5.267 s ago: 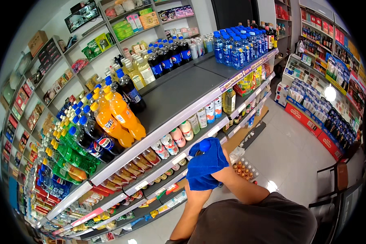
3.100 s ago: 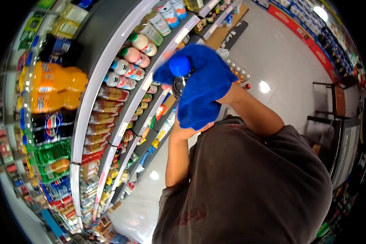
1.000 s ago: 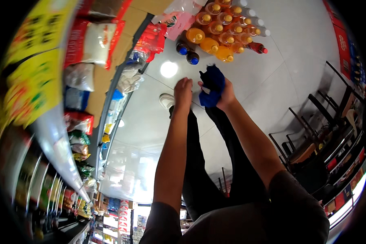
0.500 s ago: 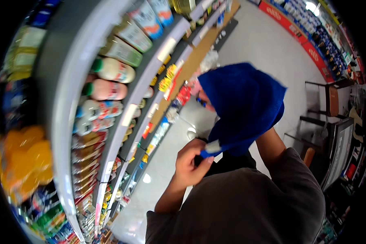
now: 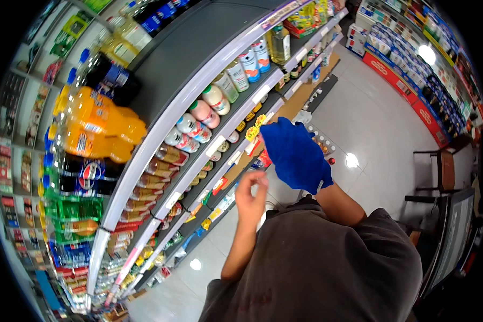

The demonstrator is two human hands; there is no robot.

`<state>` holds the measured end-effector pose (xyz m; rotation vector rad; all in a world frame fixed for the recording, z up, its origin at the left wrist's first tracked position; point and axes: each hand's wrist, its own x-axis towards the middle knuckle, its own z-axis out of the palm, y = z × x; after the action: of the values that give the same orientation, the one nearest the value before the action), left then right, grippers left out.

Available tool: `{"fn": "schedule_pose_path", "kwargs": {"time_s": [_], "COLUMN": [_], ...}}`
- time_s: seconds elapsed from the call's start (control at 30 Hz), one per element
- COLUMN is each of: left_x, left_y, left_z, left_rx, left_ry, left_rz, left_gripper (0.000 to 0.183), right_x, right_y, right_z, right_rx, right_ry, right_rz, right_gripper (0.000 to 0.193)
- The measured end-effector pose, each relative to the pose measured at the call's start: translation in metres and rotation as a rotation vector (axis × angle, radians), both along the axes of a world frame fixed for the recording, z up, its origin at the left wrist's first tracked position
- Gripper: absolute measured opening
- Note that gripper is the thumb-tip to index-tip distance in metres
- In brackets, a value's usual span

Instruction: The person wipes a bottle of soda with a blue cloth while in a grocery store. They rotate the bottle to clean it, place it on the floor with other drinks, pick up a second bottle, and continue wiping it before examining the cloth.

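A blue cloth (image 5: 295,155) with a small pale tag at its lower edge is wrapped over my right hand, hiding its fingers. My right forearm (image 5: 341,205) comes out from beneath it. The cloth is held out before me, beside the shelf fronts, bunched into a mitt-like shape. My left hand (image 5: 249,196) is raised to the left of the cloth and apart from it. Its fingers are loosely curled and slightly blurred, with nothing visible in them. Nearest to it is the shelf edge with price labels.
Along the left runs a shelf unit (image 5: 198,48) with milky bottles (image 5: 216,100), orange drink bottles (image 5: 102,126) and several dark ones. Red-fronted stacks (image 5: 394,78) stand far right, a brown chair (image 5: 444,170) nearer. Small bottles (image 5: 323,144) sit on the tiled floor beyond the cloth.
My left hand has let go of the cloth's edge and moved up, away from it. The cloth, draped loosely before, is now bunched more tightly round my right hand. The view has shifted, showing more shelves.
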<state>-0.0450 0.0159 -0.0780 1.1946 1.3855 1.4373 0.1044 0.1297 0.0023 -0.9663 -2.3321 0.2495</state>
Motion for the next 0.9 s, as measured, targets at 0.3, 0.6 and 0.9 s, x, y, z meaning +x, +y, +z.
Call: {"fn": "schedule_pose_path", "kwargs": {"time_s": [0.3,0.6,0.9], "left_x": [-0.026,-0.063,-0.106], "left_y": [-0.007,-0.005,0.105], "left_z": [0.036,0.05,0.189], "left_rx": [0.008,0.026,0.561], "left_ry": [-0.257,0.027,0.16], "left_rz": [0.016,0.212,0.471], "left_gripper": [0.027,0.035,0.059], "right_x": [-0.047,-0.071,-0.13], "right_y": [-0.052,-0.065,0.058], "right_z": [0.002,0.059,0.143], "right_rx": [-0.167,0.289,0.535], "right_ry": [0.07,0.067,0.52], "right_rz": [0.393,0.256,0.101], "right_gripper": [0.021,0.009,0.026]}}
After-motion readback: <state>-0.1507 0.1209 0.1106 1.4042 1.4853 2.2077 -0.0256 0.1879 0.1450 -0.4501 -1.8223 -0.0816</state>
